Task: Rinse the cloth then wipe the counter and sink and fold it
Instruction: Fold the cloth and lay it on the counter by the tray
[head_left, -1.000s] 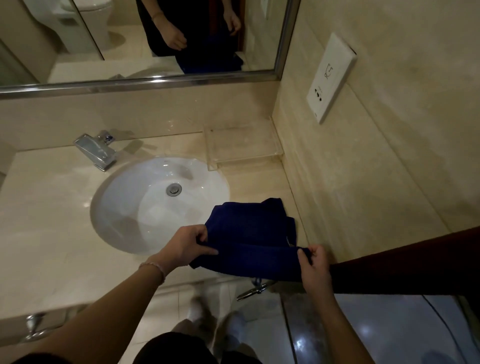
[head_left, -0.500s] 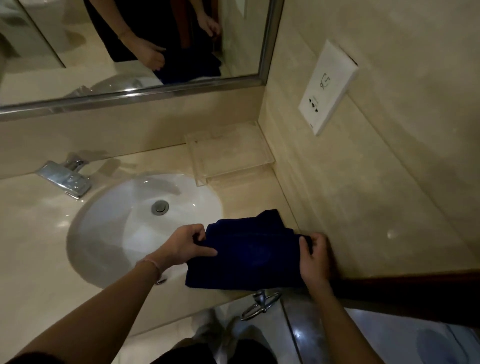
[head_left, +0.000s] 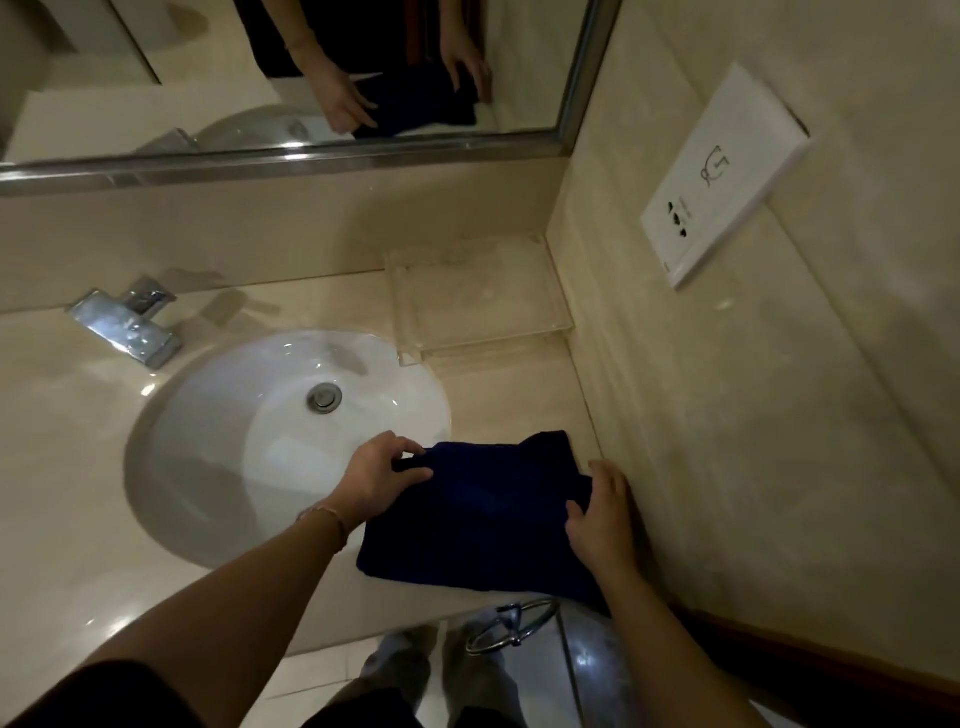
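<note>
A: Item: navy cloth (head_left: 483, 514), folded, on the table (head_left: 78, 493) at 3 o'clock of the sink (head_left: 234, 441). Our left hand (head_left: 376, 478) pinches its left edge; right hand (head_left: 597, 514) lies relaxed on the right edge.

B: Risk: near edge overhangs; a tug could slide it floorward. Hidden: fold layers, dampness.
</note>
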